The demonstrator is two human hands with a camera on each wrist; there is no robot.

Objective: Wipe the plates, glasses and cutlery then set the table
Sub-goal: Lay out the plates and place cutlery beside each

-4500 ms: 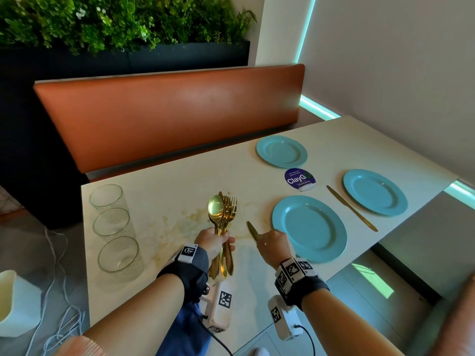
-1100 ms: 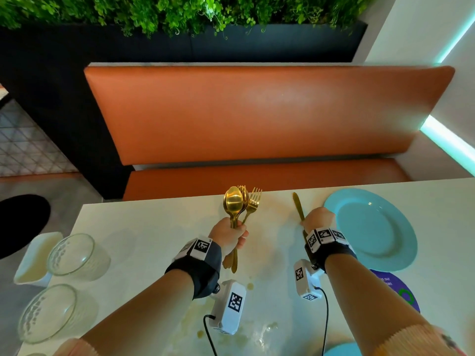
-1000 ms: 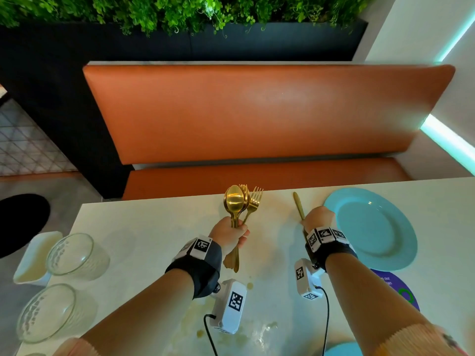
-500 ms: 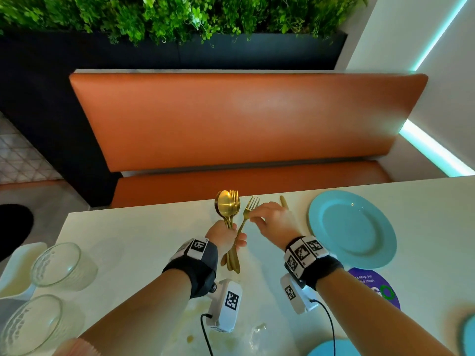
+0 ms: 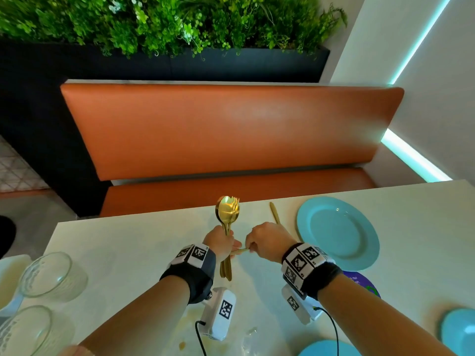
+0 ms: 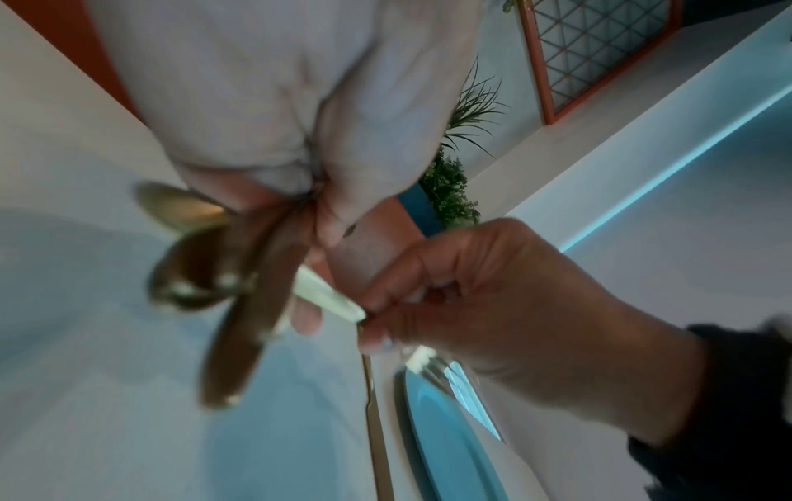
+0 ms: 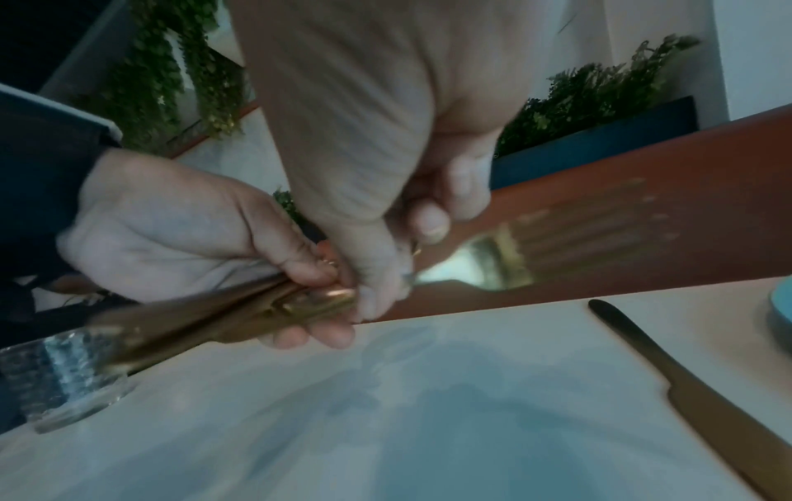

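Note:
My left hand [image 5: 226, 242] grips a bundle of gold spoons and forks [image 5: 227, 210] upright above the white table [image 5: 128, 247]. My right hand [image 5: 253, 249] is close beside it and pinches one gold fork [image 5: 239, 251] by its thin handle, partly out of the bundle. In the right wrist view the fork's tines [image 7: 557, 237] are blurred, pointing right past my right hand [image 7: 386, 271]. A gold knife [image 5: 274, 213] lies flat on the table just left of a light blue plate [image 5: 338, 232]. The knife [image 7: 685, 389] also lies below the hands in the right wrist view.
Two clear glasses [image 5: 48, 274] [image 5: 25, 330] and a white container [image 5: 7, 273] stand at the left edge. A purple round sticker [image 5: 359, 281] and two more blue plates [image 5: 329, 349] [image 5: 460, 330] lie near me. An orange bench [image 5: 218, 140] runs behind the table. Stains [image 5: 190, 317] mark the tabletop.
My right hand let go of the knife beside the plate, moved left to the bundle and took hold of one fork, which now comes out sideways. My left hand stayed in place.

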